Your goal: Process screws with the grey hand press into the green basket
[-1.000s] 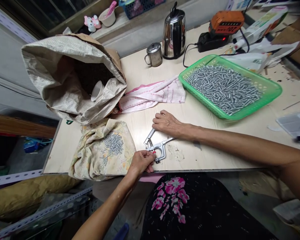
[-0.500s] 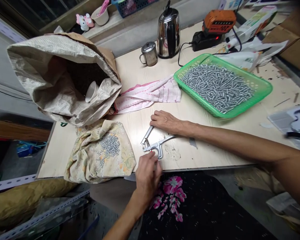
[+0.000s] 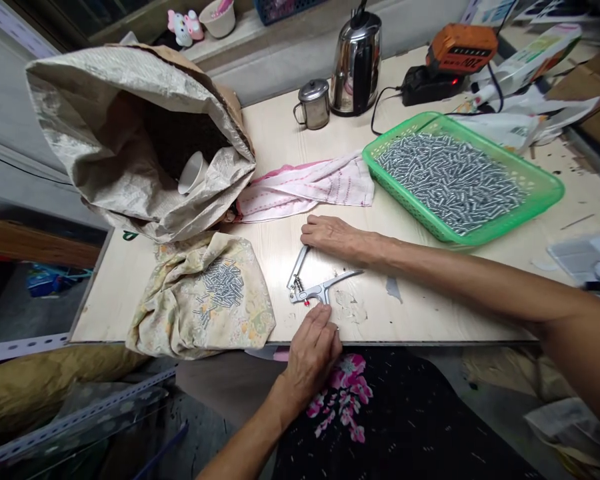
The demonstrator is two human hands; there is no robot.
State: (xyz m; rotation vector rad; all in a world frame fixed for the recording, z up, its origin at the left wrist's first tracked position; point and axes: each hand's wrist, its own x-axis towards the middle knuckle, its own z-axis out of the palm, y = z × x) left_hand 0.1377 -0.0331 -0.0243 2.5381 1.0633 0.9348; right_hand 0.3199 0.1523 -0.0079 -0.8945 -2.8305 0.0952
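Pliers (image 3: 314, 288) — right hand (image 3: 333, 238) on handle; left hand (image 3: 313, 341) seemingly touching head.

The orange battery (image 3: 461, 47) bears upside-down white lettering, seemingly "20V"; nothing else legible.

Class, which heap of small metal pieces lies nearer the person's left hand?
The small heap on the flowered cloth, just left of the left hand; the larger heap fills the green basket farther back.

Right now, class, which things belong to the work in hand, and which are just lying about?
In hand: silver metal pliers, small silver pins on floral cloth, green plastic basket.
Lying about: shiny steel kettle, small lidded steel mug, orange battery pack, pink-striped cloth.
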